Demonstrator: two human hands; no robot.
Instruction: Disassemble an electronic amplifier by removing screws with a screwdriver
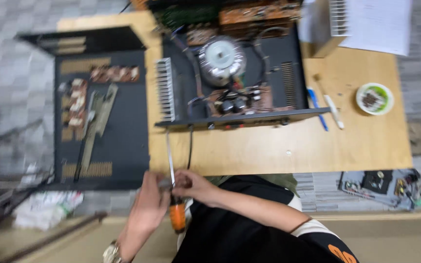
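1. An electronics repair workshop, seemingly.
2. An opened amplifier chassis [230, 83] sits on a wooden bench [366, 141].
3. Loose circuit boards [115, 73] lie on its removed black cover [123, 136].
4. Spare parts [381, 185] litter the floor.

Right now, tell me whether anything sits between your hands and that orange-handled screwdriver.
Nothing visible does. The left hand and right hand both already touch the screwdriver, its shaft pointing toward the open black chassis.

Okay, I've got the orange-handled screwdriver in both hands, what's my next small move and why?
Probably steady the long orange-handled screwdriver in the left hand and free the right hand: both hands crowd its shaft at the wooden table edge, short of the open black metal chassis.
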